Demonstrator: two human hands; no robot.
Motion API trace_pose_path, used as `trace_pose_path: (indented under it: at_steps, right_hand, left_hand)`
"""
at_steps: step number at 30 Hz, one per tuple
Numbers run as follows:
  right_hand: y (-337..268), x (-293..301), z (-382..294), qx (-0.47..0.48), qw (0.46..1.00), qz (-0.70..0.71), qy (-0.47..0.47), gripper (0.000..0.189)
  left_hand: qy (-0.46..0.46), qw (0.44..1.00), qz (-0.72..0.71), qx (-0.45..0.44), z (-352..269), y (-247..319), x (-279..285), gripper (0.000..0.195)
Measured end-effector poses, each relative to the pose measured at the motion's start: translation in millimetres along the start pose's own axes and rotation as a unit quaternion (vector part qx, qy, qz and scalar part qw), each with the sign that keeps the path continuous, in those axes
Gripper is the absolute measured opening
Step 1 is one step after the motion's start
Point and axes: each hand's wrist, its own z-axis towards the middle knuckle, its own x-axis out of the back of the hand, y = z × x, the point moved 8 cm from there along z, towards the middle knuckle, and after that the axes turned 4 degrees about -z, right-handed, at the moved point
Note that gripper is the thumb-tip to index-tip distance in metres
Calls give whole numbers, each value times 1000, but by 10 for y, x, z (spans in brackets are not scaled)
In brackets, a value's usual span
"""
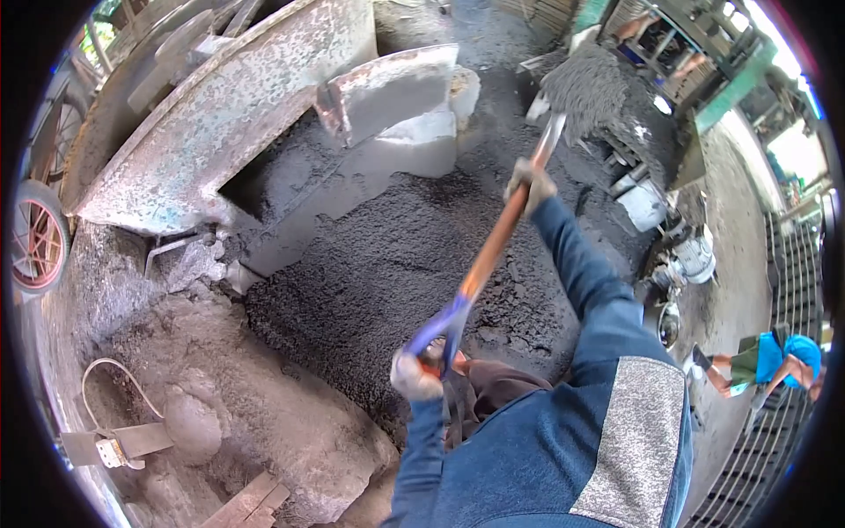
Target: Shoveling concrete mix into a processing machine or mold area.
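Observation:
I hold a shovel (495,244) with a wooden shaft and a blue D-shaped grip. My left hand (416,376), in a pale glove, is closed on the grip near my legs. Farther up, my right hand (531,187), also gloved, wraps the shaft below its metal socket. Wet dark grey material (586,86), blurred, lies over or just beyond the blade, which is mostly hidden. Under the shaft spreads a broad bed of dark, wet, grainy mix (396,264), and my feet are near its lower edge.
A large paint-worn metal trough (231,112) stands upper left, beside a curved metal piece (396,86). A motor (693,259) and a whitish container (640,206) are at right. A rough mound (284,422) lies lower left, near a spoked wheel (39,237). Another person (772,360) is at far right.

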Motion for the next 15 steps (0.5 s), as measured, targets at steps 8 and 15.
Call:
trace_pose_path:
  at_steps: [8, 15]
  right_hand:
    - [-678, -753, -250, -61, 992, 72, -84, 30]
    - [2346, -1333, -972, -232, 971, -53, -29, 18]
  left_hand:
    - [-250, 918, 74, -300, -440, 1295, -417, 32]
    - [366, 805, -297, 362, -1790, -1405, 2006, 47]
